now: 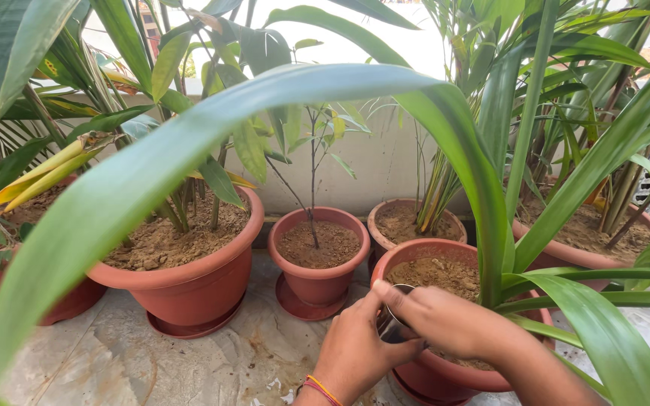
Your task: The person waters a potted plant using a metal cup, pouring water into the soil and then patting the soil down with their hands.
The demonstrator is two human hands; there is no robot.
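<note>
Head view: I see both hands, left hand (355, 346) and right hand (445, 319), gripping a steel cup (391, 325) over a terracotta pot (445, 376) on the stone floor (114, 353), by the pale wall (385, 162).

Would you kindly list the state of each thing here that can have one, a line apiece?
Left hand: closed around the metal cup.
Right hand: gripping the cup from above.
Metal cup: held over the nearest pot's rim; contents hidden.
Nearest pot: upright, filled with soil.
Small pot: upright on a saucer, thin sapling standing.
Large pot: upright, soil dry and lumpy.
Yellow leaf: wilted.
</note>
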